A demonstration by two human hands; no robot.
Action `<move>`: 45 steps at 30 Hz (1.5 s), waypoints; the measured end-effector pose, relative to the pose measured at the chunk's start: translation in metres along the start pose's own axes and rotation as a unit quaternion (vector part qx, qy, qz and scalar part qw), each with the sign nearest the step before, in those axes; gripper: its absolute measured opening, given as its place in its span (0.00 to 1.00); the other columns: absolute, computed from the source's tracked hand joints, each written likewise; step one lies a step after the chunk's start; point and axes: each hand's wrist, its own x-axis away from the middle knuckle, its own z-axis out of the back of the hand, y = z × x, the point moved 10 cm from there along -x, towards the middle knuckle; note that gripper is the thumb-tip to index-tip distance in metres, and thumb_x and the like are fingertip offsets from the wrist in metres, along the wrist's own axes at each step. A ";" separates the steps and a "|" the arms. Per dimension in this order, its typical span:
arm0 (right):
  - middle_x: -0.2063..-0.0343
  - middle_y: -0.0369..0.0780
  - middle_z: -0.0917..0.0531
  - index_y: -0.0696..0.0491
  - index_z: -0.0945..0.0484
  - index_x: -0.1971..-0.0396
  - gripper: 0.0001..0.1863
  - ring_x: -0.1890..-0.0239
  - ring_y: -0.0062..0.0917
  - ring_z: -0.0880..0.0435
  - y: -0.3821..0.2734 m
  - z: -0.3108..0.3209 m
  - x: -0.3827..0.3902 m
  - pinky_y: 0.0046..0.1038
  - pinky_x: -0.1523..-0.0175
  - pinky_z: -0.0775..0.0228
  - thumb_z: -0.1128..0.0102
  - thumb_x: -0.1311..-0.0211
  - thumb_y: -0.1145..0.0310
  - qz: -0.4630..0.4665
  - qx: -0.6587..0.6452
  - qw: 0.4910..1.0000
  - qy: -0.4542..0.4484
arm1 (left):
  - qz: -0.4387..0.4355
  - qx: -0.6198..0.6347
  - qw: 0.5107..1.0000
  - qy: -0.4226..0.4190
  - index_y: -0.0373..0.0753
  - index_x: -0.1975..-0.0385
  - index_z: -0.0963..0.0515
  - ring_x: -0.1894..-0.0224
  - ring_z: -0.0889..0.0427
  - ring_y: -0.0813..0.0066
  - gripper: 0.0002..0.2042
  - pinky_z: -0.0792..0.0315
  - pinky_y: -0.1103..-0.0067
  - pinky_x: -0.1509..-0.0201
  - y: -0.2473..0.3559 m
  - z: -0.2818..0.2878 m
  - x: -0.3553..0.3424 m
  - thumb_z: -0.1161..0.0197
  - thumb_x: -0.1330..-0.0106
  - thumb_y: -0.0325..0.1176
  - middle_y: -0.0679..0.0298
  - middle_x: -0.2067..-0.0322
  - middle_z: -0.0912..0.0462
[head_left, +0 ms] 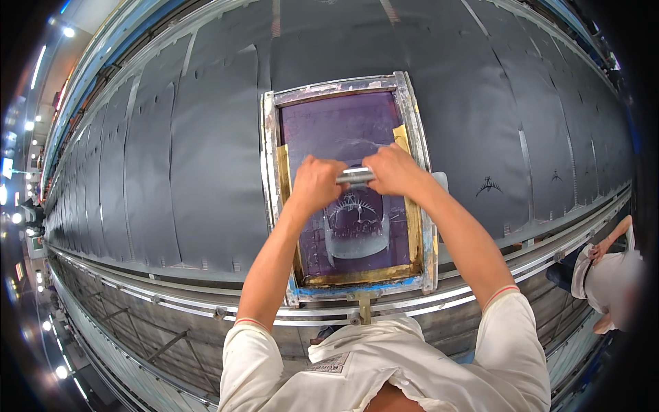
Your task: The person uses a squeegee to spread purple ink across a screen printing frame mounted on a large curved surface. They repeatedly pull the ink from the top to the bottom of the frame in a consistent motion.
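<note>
Honestly, with both hands' fingers (335,169) clamped on the bar (355,176), the frame (414,113) beneath could be skewed by lopsided pushing.

A rectangular print (331,364) with dark, partly readable capital lettering stands on the person's white shirt (391,347).
</note>
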 end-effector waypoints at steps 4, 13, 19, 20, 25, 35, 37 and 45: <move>0.76 0.45 0.15 0.51 0.17 0.72 0.10 0.65 0.45 0.15 0.017 -0.007 -0.016 0.45 0.52 0.27 0.25 0.52 0.64 -0.027 -0.040 0.998 -0.043 | 0.024 0.031 0.999 -0.017 0.43 0.73 0.18 0.71 0.18 0.54 0.09 0.29 0.63 0.54 -0.014 -0.009 -0.014 0.24 0.49 0.34 0.60 0.78 0.17; 0.71 0.42 0.14 0.52 0.18 0.70 0.10 0.60 0.40 0.16 -0.046 -0.045 0.064 0.41 0.50 0.29 0.28 0.53 0.67 0.034 -0.001 0.999 -0.009 | -0.010 0.005 1.000 0.019 0.42 0.69 0.17 0.67 0.16 0.58 0.13 0.31 0.66 0.54 0.041 -0.025 0.081 0.30 0.57 0.23 0.62 0.71 0.14; 0.63 0.46 0.14 0.54 0.16 0.59 0.18 0.52 0.41 0.17 -0.087 -0.043 0.132 0.41 0.45 0.30 0.26 0.46 0.59 0.016 -0.112 0.992 0.047 | -0.024 -0.017 0.997 0.065 0.44 0.62 0.15 0.64 0.17 0.64 0.18 0.31 0.67 0.52 0.087 -0.017 0.143 0.28 0.56 0.24 0.68 0.66 0.14; 0.61 0.47 0.14 0.54 0.15 0.57 0.20 0.51 0.41 0.18 -0.085 -0.032 0.131 0.41 0.44 0.30 0.26 0.45 0.57 0.004 -0.151 0.988 0.041 | -0.022 -0.017 0.997 0.074 0.44 0.62 0.15 0.64 0.17 0.63 0.17 0.30 0.66 0.52 0.089 -0.012 0.142 0.28 0.55 0.24 0.68 0.66 0.14; 0.56 0.47 0.14 0.52 0.17 0.52 0.19 0.52 0.44 0.18 0.058 0.035 0.162 0.43 0.44 0.28 0.33 0.34 0.54 -0.229 -0.062 0.892 0.383 | -0.023 -0.005 0.999 -0.038 0.45 0.66 0.13 0.63 0.14 0.61 0.11 0.30 0.67 0.55 0.071 -0.029 0.131 0.27 0.51 0.29 0.63 0.69 0.12; 0.76 0.47 0.17 0.54 0.21 0.62 0.15 0.72 0.43 0.16 0.128 -0.020 0.168 0.40 0.61 0.27 0.38 0.28 0.55 -0.379 -0.268 0.816 0.345 | -0.007 0.015 0.999 0.050 0.42 0.68 0.12 0.61 0.15 0.65 0.09 0.27 0.68 0.52 0.007 0.008 0.023 0.29 0.49 0.24 0.63 0.66 0.11; 0.76 0.46 0.17 0.54 0.20 0.63 0.15 0.73 0.40 0.17 0.127 -0.018 0.171 0.38 0.63 0.27 0.37 0.29 0.56 -0.370 -0.264 0.817 0.354 | -0.026 -0.002 0.995 0.100 0.42 0.64 0.12 0.61 0.16 0.65 0.13 0.27 0.69 0.54 0.021 -0.008 0.056 0.30 0.51 0.22 0.63 0.63 0.11; 0.78 0.40 0.18 0.54 0.19 0.64 0.13 0.77 0.22 0.24 0.115 0.014 0.175 0.32 0.67 0.31 0.35 0.30 0.59 -0.389 -0.271 0.808 0.349 | -0.012 -0.019 0.989 0.149 0.44 0.54 0.17 0.58 0.22 0.65 0.26 0.32 0.69 0.55 0.098 -0.032 0.199 0.32 0.61 0.20 0.68 0.53 0.16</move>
